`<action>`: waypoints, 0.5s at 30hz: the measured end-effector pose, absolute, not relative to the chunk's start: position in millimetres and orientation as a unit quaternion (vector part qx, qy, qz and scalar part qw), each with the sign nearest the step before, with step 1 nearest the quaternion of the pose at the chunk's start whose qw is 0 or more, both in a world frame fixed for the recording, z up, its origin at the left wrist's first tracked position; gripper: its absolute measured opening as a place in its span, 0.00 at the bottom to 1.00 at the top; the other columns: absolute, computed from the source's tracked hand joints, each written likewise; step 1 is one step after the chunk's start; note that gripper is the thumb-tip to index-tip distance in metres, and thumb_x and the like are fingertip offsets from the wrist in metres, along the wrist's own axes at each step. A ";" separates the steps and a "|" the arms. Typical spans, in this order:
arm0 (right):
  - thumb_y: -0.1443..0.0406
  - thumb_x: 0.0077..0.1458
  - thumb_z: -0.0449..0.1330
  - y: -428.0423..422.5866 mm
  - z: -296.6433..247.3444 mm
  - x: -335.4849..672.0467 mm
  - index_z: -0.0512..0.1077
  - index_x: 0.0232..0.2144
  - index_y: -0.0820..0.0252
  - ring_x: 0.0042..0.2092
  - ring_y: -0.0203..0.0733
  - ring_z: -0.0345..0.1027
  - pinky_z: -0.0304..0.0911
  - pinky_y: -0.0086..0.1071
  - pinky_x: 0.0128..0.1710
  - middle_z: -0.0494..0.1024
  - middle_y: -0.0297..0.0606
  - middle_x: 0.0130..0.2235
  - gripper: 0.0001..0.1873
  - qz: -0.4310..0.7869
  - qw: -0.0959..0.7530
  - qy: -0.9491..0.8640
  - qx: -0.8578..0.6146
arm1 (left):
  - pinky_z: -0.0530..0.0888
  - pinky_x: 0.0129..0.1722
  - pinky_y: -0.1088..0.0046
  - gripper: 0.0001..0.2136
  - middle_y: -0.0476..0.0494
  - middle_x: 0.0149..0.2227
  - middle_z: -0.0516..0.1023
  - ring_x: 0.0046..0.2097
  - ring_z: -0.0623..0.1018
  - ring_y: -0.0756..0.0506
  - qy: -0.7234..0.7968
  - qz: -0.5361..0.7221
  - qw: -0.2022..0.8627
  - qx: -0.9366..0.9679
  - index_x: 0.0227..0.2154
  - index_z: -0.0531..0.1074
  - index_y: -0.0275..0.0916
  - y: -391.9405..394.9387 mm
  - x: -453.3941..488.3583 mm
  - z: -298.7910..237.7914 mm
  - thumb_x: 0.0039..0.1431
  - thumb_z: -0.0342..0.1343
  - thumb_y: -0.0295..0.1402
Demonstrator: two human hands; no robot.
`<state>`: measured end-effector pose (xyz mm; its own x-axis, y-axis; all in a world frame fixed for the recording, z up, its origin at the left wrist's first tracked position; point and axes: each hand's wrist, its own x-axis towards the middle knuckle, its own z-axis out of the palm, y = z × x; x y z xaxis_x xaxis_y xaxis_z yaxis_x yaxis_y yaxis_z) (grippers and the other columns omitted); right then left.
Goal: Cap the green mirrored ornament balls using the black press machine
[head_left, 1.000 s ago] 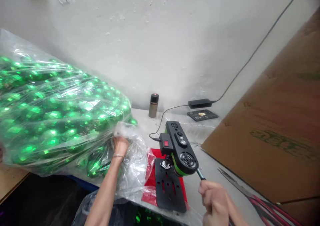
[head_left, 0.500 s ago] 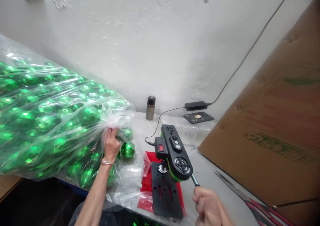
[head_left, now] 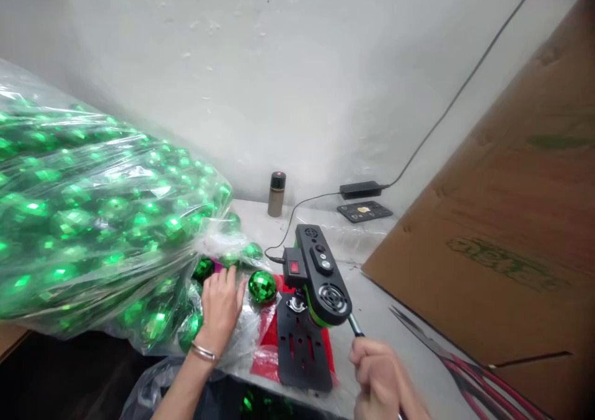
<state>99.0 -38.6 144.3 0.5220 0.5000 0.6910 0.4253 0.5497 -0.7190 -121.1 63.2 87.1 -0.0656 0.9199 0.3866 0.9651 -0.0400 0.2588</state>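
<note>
My left hand [head_left: 222, 305], with a bracelet at the wrist, lies at the mouth of a clear plastic bag [head_left: 93, 222] full of shiny green faceted balls. Its fingers are stretched out and the thumb is apart. A green mirrored ball [head_left: 263, 286] rests just right of the thumb. Another green ball [head_left: 203, 269] and a bit of magenta are by the fingertips. My right hand [head_left: 383, 373] is closed around the dark grip of a metal rod [head_left: 356, 325]. That rod meets a black device [head_left: 323, 274] with round vents, mounted over a slotted black plate [head_left: 304, 345].
Red plastic [head_left: 264, 355] lies under the plate. Behind stand a dark-capped bottle [head_left: 276, 194], a power adapter [head_left: 361, 189] with its cable, and a phone-like black slab [head_left: 365, 211]. Red-handled shears [head_left: 446, 355] lie beside a large cardboard box [head_left: 493, 240] at right.
My left hand has come away from the gathered plastic and moved right and down, its fingers now stretched out. One green ball sits closer to the device. My right hand keeps its grip.
</note>
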 end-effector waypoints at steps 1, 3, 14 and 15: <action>0.66 0.73 0.58 -37.5 142.1 101.4 0.63 0.20 0.56 0.26 0.35 0.64 0.51 0.32 0.27 0.66 0.31 0.23 0.25 0.020 0.733 -0.500 -0.461 | 0.78 0.60 0.53 0.18 0.27 0.52 0.87 0.56 0.84 0.31 -0.708 -0.210 -0.006 -0.675 0.59 0.79 0.35 61.8 -109.4 94.1 0.77 0.53 0.38; 0.68 0.73 0.58 -36.1 138.6 105.2 0.63 0.21 0.56 0.27 0.35 0.65 0.52 0.31 0.27 0.65 0.30 0.22 0.24 0.018 0.732 -0.512 -0.449 | 0.79 0.58 0.56 0.19 0.26 0.54 0.86 0.59 0.83 0.30 -0.723 -0.184 -0.096 -0.659 0.60 0.78 0.35 67.1 -88.3 105.4 0.77 0.53 0.40; 0.67 0.75 0.55 -37.1 153.7 113.6 0.65 0.26 0.56 0.24 0.33 0.60 0.49 0.31 0.23 0.67 0.30 0.24 0.21 0.036 0.698 -0.561 -0.444 | 0.78 0.65 0.55 0.31 0.28 0.62 0.84 0.63 0.84 0.31 -0.672 -0.312 -0.380 -0.554 0.63 0.74 0.37 77.0 -84.0 90.8 0.63 0.69 0.50; 0.67 0.75 0.54 -36.6 159.0 113.2 0.65 0.26 0.56 0.24 0.33 0.61 0.51 0.31 0.24 0.68 0.30 0.24 0.21 0.041 0.696 -0.562 -0.444 | 0.79 0.63 0.57 0.29 0.30 0.63 0.83 0.62 0.85 0.34 -0.663 -0.335 -0.398 -0.539 0.64 0.72 0.39 66.0 -84.0 87.8 0.68 0.62 0.52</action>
<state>113.2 -36.6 159.0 0.3651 0.5565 0.7463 0.4426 0.6015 -0.6650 -84.0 66.0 87.8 -0.1025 0.9805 -0.1676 0.4473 0.1960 0.8727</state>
